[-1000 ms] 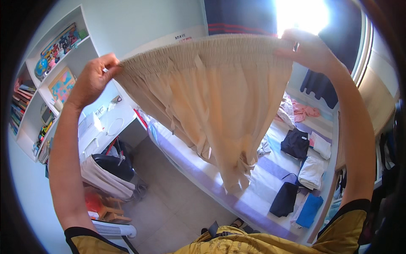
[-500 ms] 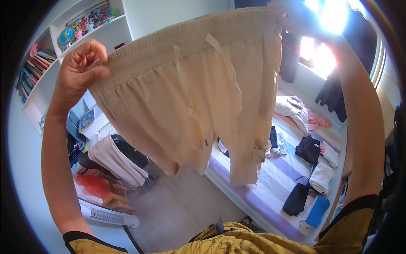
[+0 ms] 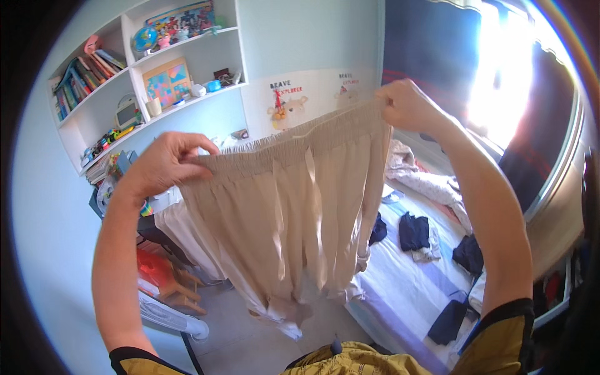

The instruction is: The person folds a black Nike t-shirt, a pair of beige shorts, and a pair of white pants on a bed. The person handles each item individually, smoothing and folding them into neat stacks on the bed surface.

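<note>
Beige trousers (image 3: 294, 206) with a gathered elastic waistband and two hanging drawstrings are stretched out in the air before me. My left hand (image 3: 172, 164) pinches one end of the waistband between thumb and fingers. At the other end, my right hand (image 3: 412, 109) is closed on the waistband and sits higher, so the band slants up to the right. The legs hang down in folds, and their lower ends look blurred above the floor.
On the right stands a bed (image 3: 397, 300) with a striped sheet, holding dark folded clothes (image 3: 415, 231) and a rumpled blanket (image 3: 431, 187). White wall shelves (image 3: 181, 47) carry books and toys at the left. Below are a wooden stool (image 3: 184, 287) and a white fan (image 3: 169, 315).
Both hands have come down with the trousers, and my left hand has shifted rightward. The waistband is less taut. My view has tilted up, showing more of the shelves and wall.
</note>
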The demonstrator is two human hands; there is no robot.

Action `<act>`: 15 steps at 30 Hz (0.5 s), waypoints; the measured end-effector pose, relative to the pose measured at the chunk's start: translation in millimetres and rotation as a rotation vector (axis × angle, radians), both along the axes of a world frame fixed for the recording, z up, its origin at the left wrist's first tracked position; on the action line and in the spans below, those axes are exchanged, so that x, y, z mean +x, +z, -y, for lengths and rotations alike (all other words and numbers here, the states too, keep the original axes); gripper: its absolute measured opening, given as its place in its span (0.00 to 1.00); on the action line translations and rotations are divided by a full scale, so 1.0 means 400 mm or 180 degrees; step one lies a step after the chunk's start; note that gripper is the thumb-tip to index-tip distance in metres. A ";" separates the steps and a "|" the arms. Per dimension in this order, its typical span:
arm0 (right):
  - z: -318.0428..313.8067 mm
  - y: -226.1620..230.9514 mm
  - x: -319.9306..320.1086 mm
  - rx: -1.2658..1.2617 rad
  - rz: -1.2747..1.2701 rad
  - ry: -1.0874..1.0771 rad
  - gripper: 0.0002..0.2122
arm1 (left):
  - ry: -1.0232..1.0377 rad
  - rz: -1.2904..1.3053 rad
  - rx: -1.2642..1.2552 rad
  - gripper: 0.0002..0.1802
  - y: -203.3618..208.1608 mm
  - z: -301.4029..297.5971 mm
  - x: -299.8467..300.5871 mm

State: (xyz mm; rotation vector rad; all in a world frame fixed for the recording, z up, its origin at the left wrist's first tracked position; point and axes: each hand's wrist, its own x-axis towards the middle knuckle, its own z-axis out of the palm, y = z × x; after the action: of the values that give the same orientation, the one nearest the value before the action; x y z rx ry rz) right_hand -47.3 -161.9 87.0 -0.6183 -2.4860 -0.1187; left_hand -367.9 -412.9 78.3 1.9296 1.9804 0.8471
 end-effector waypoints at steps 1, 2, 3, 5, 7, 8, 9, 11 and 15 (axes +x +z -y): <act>0.003 -0.018 0.003 -0.0166 -0.0214 0.0021 0.06 | -0.0024 0.0227 0.0097 0.11 -0.031 -0.002 -0.025; 0.002 -0.026 0.000 -0.0339 -0.0429 0.0046 0.06 | 0.0150 0.0086 -0.0129 0.10 -0.034 0.007 -0.035; 0.005 -0.023 -0.007 -0.0403 -0.0377 0.0011 0.06 | 0.0310 -0.0038 -0.0378 0.09 -0.041 0.010 -0.043; 0.015 -0.015 -0.016 -0.0543 -0.0275 -0.0061 0.06 | 0.0216 -0.0773 -0.0213 0.10 -0.061 0.007 -0.050; 0.019 -0.014 -0.013 -0.0768 -0.0229 0.0027 0.07 | 0.0101 -0.1143 0.0195 0.13 -0.096 0.000 -0.069; 0.019 -0.015 -0.012 -0.0882 -0.0226 0.0089 0.08 | 0.0055 -0.1162 0.0519 0.15 -0.121 -0.001 -0.097; 0.010 -0.025 -0.005 -0.1086 -0.0177 0.0125 0.08 | -0.0015 -0.1158 0.0853 0.16 -0.136 -0.005 -0.109; -0.003 -0.050 0.013 -0.1489 -0.0080 0.0192 0.09 | 0.0319 -0.0974 0.0772 0.19 -0.138 -0.007 -0.111; 0.065 -0.043 0.015 -0.1025 0.0244 -0.0058 0.14 | 0.0768 -0.0422 0.0642 0.25 -0.094 0.030 -0.100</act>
State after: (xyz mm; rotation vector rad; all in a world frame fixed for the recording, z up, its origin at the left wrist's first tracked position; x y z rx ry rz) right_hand -41.3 -188.1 70.0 -0.7803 -2.5959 0.2608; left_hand -407.8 -425.1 40.5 1.9217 2.3223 1.0393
